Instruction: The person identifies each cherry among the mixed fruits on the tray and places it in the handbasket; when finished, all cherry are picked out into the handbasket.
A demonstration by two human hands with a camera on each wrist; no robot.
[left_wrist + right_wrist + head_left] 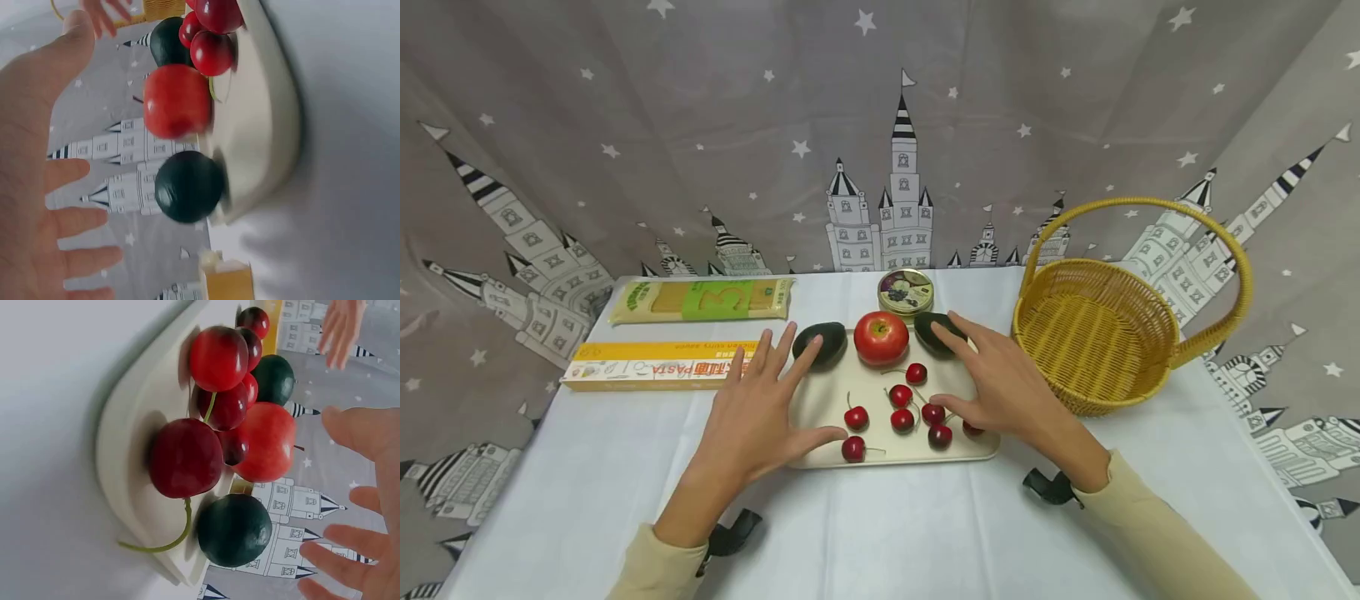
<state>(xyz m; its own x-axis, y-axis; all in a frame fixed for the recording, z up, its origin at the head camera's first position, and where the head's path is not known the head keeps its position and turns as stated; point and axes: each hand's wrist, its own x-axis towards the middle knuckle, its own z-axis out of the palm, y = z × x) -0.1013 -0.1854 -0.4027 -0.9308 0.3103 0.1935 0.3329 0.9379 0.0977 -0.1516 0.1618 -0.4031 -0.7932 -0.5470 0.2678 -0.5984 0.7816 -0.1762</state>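
Observation:
A cream tray [820, 408] holds a red apple [881, 338], two dark green avocados, and several red cherries [855, 417] with stems. My left hand [748, 425] is spread over the tray's left side, fingers straight. Its fingertips are nearest the left avocado [826, 346], apart from it in the left wrist view. Over the right side, my right hand [1011, 383] has its fingers extended and thumb apart. It partly covers the right avocado [928, 333] in the head view; the right wrist view shows that avocado [234, 530] apart from the fingers. Neither hand holds anything.
A yellow wicker basket [1161, 367] with a tall handle stands to the right. On the left lie a pasta box [647, 375] and a bag of noodles [655, 302]. Behind the tray sits a round tin [906, 292]. A grey castle-print curtain [722, 125] hangs behind.

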